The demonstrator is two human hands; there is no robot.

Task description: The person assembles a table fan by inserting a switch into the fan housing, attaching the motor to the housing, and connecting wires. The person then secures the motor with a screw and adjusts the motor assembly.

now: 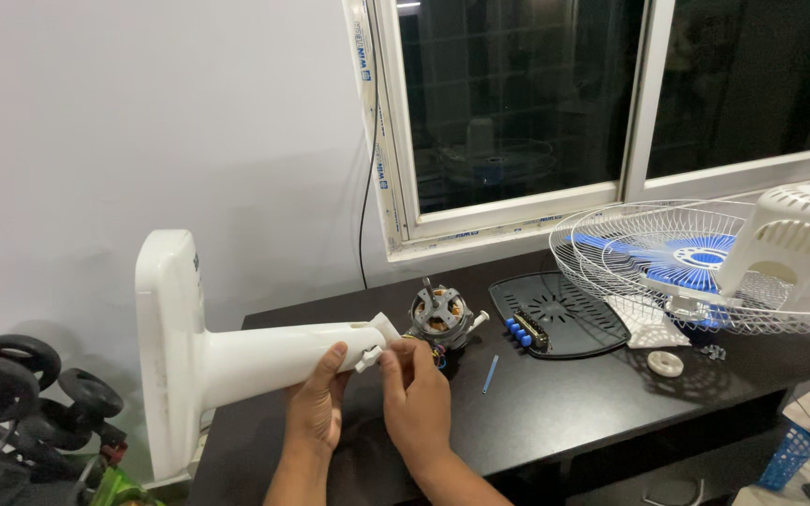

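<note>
A white fan stand (236, 361) lies on its side, its flat base (169, 347) upright at the left and its column pointing right. My left hand (316, 403) grips the column from below near its open end. My right hand (416, 398) pinches a small white knob (368, 357) on the column's side, fingers closed on it. Just past the column's end sits the bare fan motor (440, 316) with copper windings and coloured wires.
On the dark table (555, 412) lie a black panel with blue buttons (555, 314), a thin blue stick (490, 373), a white ring nut (666, 363), a wire grille with blue blades (677, 262) and a white motor cover (789, 239). Black wheels (21, 384) stand at the left.
</note>
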